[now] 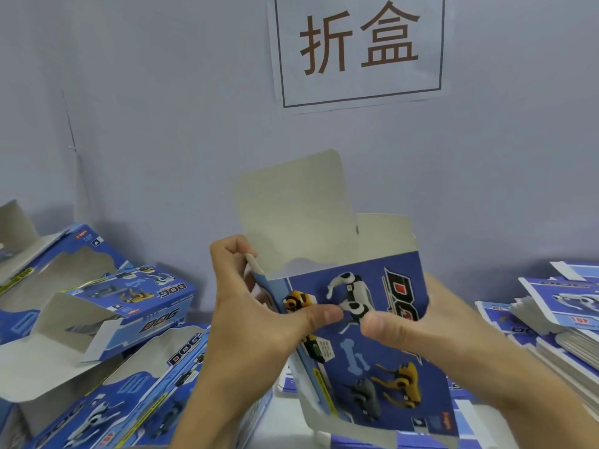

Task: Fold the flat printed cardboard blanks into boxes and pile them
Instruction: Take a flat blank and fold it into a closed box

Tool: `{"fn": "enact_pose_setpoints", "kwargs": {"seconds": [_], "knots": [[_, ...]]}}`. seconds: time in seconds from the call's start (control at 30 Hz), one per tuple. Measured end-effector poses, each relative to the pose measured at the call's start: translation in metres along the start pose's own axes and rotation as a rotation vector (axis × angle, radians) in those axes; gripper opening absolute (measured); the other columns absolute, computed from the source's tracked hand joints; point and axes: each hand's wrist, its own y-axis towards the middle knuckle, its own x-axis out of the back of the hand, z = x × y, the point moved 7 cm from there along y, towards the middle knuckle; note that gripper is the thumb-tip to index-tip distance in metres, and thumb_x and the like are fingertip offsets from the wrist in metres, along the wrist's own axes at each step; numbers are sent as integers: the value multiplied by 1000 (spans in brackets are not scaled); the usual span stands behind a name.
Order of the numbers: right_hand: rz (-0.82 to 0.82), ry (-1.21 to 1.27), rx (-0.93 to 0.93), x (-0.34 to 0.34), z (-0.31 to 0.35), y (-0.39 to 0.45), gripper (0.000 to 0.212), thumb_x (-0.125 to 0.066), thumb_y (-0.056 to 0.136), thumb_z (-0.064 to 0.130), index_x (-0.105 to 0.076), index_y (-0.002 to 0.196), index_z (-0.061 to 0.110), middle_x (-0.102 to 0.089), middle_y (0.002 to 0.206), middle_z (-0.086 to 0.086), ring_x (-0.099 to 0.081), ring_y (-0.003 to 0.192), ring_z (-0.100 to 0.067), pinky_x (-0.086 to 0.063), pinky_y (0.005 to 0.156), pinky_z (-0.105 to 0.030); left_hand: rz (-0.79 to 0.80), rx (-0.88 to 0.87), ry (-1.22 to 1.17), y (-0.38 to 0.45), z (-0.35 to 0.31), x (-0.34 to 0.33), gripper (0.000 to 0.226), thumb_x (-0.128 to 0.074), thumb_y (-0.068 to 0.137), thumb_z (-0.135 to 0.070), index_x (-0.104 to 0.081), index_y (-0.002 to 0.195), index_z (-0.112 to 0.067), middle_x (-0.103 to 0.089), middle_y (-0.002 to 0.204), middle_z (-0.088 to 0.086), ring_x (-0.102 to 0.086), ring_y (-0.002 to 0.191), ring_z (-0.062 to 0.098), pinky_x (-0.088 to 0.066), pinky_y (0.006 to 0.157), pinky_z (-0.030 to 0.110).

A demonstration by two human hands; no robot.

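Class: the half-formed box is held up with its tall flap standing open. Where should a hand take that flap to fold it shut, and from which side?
Pinch the flap near its rounded free top edge, reaching from above; the box hinges it at the bottom.

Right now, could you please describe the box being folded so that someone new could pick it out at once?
Start at the white wall sign with two large brown characters and look straight down. Below it, the left hand and right hand hold a blue printed box in the air. Unlike the folded boxes piled left and the flat blanks stacked right, its grey top flap stands upright.
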Motion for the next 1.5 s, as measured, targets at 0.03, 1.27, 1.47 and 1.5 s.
{"fn": "enact_pose_setpoints", "kwargs": {"seconds": [0.03,1.27,1.47,1.5], "knots": [[-50,12,-2,4,-5,2,71,-70,31,90,-55,97,71,-67,93,40,-63,84,19,-43,60,3,31,-2,-15,-1,-1,-2,83,-98,35,-32,-39,93,-46,-65,88,-11,-71,73,10,-56,62,18],[-316,137,153,-14,-34,18,89,-67,71,58,-10,138,72,-47,119,54,-47,118,22,-42,95,-5,-172,10,-125,0,15,-3,64,-75,78,-31,-49,135,-43,-72,106,-22,-71,96,-1,-57,64,15],[-282,167,158,-9,-38,17,66,-68,76,45,-35,129,66,-67,112,29,-67,103,1,-54,76,-12,-151,23,-45,-3,21,-12,33,-76,79,-35,-59,108,-36,-69,72,-5,-70,65,8,-55,57,19],[-274,197,147,-8,-38,17,62,-68,76,42,-39,126,63,-71,108,21,-71,98,-6,-56,71,-16,-154,44,-41,-3,23,-11,33,-76,78,-38,-57,104,-35,-67,68,-3,-69,62,11,-55,55,21]]}}
